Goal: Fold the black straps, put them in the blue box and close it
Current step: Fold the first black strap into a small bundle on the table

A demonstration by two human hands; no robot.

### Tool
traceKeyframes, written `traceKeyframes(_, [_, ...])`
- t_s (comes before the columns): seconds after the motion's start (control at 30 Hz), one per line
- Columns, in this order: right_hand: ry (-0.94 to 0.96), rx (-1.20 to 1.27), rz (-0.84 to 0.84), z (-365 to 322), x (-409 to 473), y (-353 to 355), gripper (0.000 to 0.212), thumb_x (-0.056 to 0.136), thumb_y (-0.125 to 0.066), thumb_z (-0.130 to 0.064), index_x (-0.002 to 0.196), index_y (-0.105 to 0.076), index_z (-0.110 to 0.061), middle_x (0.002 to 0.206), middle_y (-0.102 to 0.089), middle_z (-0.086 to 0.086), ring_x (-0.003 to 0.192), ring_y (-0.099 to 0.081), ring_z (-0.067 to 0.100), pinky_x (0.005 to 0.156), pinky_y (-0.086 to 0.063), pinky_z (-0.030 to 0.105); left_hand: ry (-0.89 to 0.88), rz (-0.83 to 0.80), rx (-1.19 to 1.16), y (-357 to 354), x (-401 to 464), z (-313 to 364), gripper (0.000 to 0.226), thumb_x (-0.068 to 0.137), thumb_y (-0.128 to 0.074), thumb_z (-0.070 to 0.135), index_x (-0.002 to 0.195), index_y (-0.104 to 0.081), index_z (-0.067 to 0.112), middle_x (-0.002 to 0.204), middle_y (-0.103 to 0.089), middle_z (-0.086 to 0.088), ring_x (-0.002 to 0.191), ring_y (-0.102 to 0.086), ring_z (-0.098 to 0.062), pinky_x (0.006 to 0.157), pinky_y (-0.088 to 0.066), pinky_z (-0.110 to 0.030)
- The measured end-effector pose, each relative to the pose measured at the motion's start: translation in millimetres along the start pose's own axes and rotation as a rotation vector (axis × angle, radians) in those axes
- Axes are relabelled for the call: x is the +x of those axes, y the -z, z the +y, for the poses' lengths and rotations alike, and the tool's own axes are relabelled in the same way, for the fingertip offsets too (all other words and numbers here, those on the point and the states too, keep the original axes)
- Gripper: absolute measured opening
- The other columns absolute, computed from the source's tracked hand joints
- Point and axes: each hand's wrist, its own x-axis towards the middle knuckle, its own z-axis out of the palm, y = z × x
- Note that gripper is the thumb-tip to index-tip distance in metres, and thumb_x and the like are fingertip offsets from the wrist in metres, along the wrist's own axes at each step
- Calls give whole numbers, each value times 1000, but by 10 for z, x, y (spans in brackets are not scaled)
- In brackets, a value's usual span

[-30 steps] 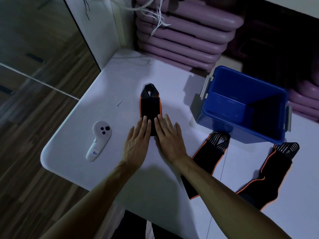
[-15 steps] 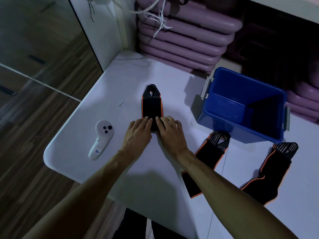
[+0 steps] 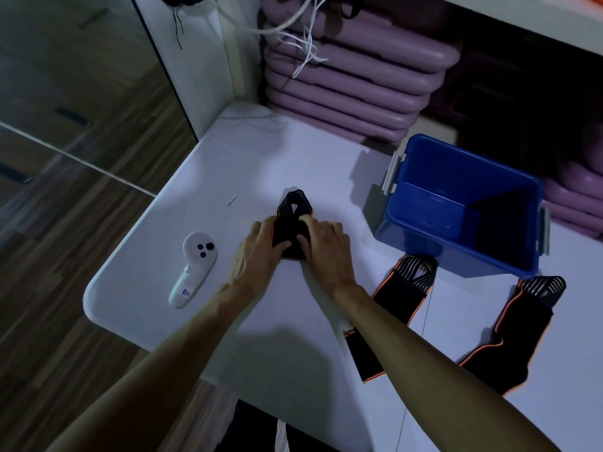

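A black strap with orange edging (image 3: 291, 223) lies folded on the white table (image 3: 248, 164). My left hand (image 3: 261, 252) grips its left side and my right hand (image 3: 326, 246) grips its right side, thumbs on top of the fold. Its looped end pokes out beyond my fingers. Two more black straps lie stretched out to the right: one (image 3: 398, 301) just below the box, another (image 3: 522, 318) further right. The blue box (image 3: 463, 210) stands without a lid at the right, nothing visible inside.
A white hand controller (image 3: 195, 265) lies left of my hands, near the table's rounded corner. A small screw (image 3: 231, 200) rests behind it. Stacked purple mats (image 3: 352, 83) and white cords (image 3: 303, 44) sit behind the table. Wooden floor drops off to the left.
My hands went from lying flat on the strap's near end to gripping it and bringing that end forward over the strap, so the strap looks shorter. The view shifted slightly.
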Motion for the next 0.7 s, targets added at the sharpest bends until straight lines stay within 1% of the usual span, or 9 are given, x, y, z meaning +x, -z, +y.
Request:
traceKeyframes(0.07, [-3, -60, 47, -28, 22, -82, 38, 98, -51, -22, 135, -48, -17, 139, -48, 11, 121, -42, 33, 91, -44, 47, 13, 79, 91, -75, 20, 60, 47, 90, -59, 25, 132, -43, 12, 120, -51, -13, 100, -55, -33, 79, -48, -41])
traceKeyframes(0.13, [51, -142, 61, -32, -38, -195, 52, 96, -56, -19, 145, -40, -14, 157, -32, 13, 139, -31, 33, 98, -40, 49, -7, 128, 212, -162, -9, 70, 52, 93, -56, 21, 140, -37, 12, 138, -46, -15, 116, -50, -35, 91, -44, -43])
traceKeyframes(0.2, [92, -193, -11, -3, -186, -329, 65, 99, -51, -22, 155, -19, -14, 165, -10, 7, 151, -8, 27, 114, -28, 52, -66, 117, 304, -252, -88, 26, 58, 93, -55, 13, 146, -31, 13, 151, -35, -15, 136, -37, -35, 103, -38, -44])
traceKeyframes(0.27, [84, -191, -72, 42, -281, -400, 66, 103, -41, -27, 157, -5, -16, 166, 2, 2, 152, 7, 22, 119, -14, 55, -69, 47, 353, -317, -134, -34, 63, 93, -52, 10, 149, -23, 15, 157, -23, -9, 144, -21, -31, 112, -30, -47])
traceKeyframes(0.37, [85, -178, -120, 29, -182, -374, 63, 105, -34, -27, 157, 0, -15, 166, 6, 4, 151, 12, 20, 121, -8, 55, -14, -29, 358, -318, -41, -31, 60, 98, -42, 19, 151, -15, 16, 160, -13, -4, 148, -8, -27, 116, -22, -48])
traceKeyframes(0.47, [87, -124, -98, 29, -210, -315, 62, 106, -31, -27, 156, 2, -11, 165, 5, 7, 152, 11, 19, 123, 0, 47, -98, -20, 307, -260, -36, -18, 55, 100, -36, 20, 151, -15, 12, 160, -11, -6, 148, -6, -24, 118, -19, -46])
traceKeyframes(0.57, [82, -152, -103, 129, -321, -327, 65, 104, -38, -28, 156, -3, -8, 165, 0, 8, 152, 3, 22, 122, -7, 50, -178, -58, 319, -245, -171, -119, 54, 102, -31, 23, 151, -13, 11, 160, -9, -6, 147, -7, -23, 118, -21, -46])
traceKeyframes(0.63, [85, -188, -118, 139, -303, -345, 68, 103, -41, -28, 156, -5, -8, 165, -3, 9, 152, 1, 23, 121, -11, 54, -157, -66, 312, -266, -185, -137, 53, 102, -27, 26, 152, -10, 13, 160, -6, -4, 147, -5, -22, 118, -21, -46])
traceKeyframes(0.7, [82, -190, -109, 95, -263, -314, 67, 103, -41, -29, 156, -6, -8, 165, -3, 10, 152, 2, 24, 121, -11, 54, -149, -58, 269, -257, -146, -100, 54, 103, -28, 26, 151, -9, 13, 160, -5, -4, 148, -3, -22, 119, -19, -45])
